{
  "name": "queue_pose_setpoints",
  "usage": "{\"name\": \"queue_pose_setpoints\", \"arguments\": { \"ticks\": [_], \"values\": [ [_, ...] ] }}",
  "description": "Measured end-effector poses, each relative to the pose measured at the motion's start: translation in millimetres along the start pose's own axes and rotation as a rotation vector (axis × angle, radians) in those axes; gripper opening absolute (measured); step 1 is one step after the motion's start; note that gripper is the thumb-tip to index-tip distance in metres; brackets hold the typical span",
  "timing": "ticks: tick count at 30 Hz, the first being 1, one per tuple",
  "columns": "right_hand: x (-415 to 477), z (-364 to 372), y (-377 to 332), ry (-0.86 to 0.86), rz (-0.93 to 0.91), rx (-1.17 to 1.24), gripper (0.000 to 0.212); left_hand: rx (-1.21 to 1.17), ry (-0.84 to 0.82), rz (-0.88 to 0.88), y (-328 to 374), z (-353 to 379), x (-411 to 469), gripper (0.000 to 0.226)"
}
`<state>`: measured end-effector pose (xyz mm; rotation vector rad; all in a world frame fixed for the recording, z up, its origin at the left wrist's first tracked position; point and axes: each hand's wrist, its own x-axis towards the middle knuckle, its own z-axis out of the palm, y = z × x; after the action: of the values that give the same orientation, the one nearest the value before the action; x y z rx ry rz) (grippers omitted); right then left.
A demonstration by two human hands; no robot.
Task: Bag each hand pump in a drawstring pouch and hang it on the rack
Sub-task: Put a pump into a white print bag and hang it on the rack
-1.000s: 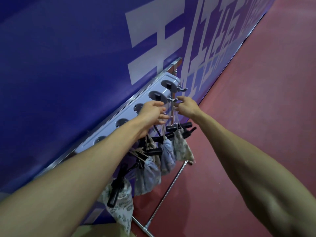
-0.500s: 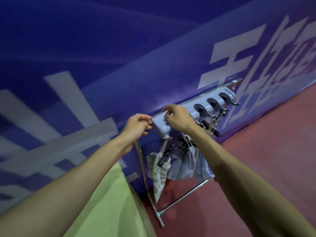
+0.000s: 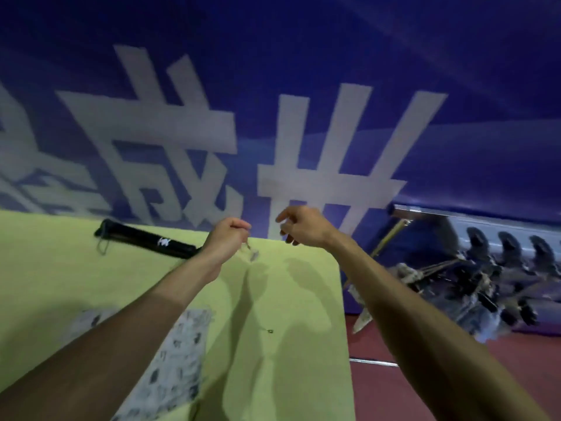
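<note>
1. Blue banner wall (image 3: 303, 41) fills the background. A yellow-green table (image 3: 288, 299) is pushed up against it, and red floor (image 3: 373, 399) shows to the right.
2. One hand pump (image 3: 142, 241), slim and black, lies flat at the table's far edge by the wall, with a cord loop at its left end. It is unbagged, so it is probably the next one to pack.
3. A patterned drawstring pouch (image 3: 179, 344) lies flat nearer the person, partly under the left forearm and well apart from the pump. It seems to be laid out ready for that pump.
4. The left hand (image 3: 227, 238) hovers over the table near the pump's right end. Its fingers are curled and pinch a small pale piece (image 3: 252, 254) that dangles below; blur hides what it is.
5. The right hand (image 3: 303, 226) hangs beside the left without touching it. Its fingers are loosely spread and hold nothing, so it is free to reach.
6. The rack (image 3: 501, 229) stands right of the table against the wall, with a row of dark hooks. Bagged pumps (image 3: 473, 287) hang from it in a cluster, black handles poking out of the pouches, so the cords keep them off the floor.
7. A tiny dark speck (image 3: 269, 331) sits on the table; I cannot tell what it is.
8. Large white Chinese characters (image 3: 170, 141) cross the banner, cropped and smeared. One resembles 井, but I cannot read them reliably. A white mark (image 3: 164, 242) on the pump is too blurred to read.
</note>
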<state>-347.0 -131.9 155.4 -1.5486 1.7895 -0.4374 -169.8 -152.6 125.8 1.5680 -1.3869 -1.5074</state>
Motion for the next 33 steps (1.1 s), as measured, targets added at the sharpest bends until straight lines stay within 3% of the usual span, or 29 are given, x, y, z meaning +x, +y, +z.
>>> {"name": "queue_pose_setpoints", "arguments": {
  "ticks": [9,13,20,28,33],
  "values": [
    [56.0,128.4,-74.6,-0.202,-0.013,-0.147,0.027,-0.097,0.116,-0.19,-98.0,-124.9,-9.9,0.014],
    [74.0,155.0,-77.9,-0.225,-0.005,-0.216,0.03,-0.07,0.131,-0.292,-139.9,-148.5,-12.1,0.025],
    [111.1,187.9,-56.7,-0.243,-0.041,-0.405,0.036,-0.066,0.151,-0.372,-172.1,-148.1,-7.4,0.019],
    [162.2,225.0,-46.2,-0.198,-0.047,-0.346,0.044,0.056,0.185,-0.431,-204.4,-126.4,-3.4,0.008],
    [154.2,225.9,-11.6,-0.153,0.001,-0.333,0.041,0.229,0.062,-0.42,-213.2,-102.9,8.7,0.008]
  ]
}}
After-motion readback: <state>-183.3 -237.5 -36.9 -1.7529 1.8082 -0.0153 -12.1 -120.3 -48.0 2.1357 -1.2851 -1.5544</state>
